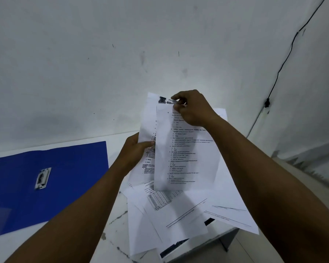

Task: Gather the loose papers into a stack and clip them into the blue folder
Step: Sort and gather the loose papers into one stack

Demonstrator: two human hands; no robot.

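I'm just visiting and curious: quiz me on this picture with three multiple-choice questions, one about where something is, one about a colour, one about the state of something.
1. Where does the folder lie relative to the held sheets?
A. To their left
B. To their right
C. Under them

2. What colour is the folder?
A. Red
B. Blue
C. Green

3. How are the loose papers on the table lying?
A. In one squared stack
B. Clipped inside the folder
C. Scattered and overlapping at angles

Answers:
1. A, the folder lies open on the table left of the sheets, which the left hand grips at the side and the right hand pinches at the top.
2. B, its open cover is plainly blue, with a metal clip on it.
3. C, the sheets fan out askew below the hands.
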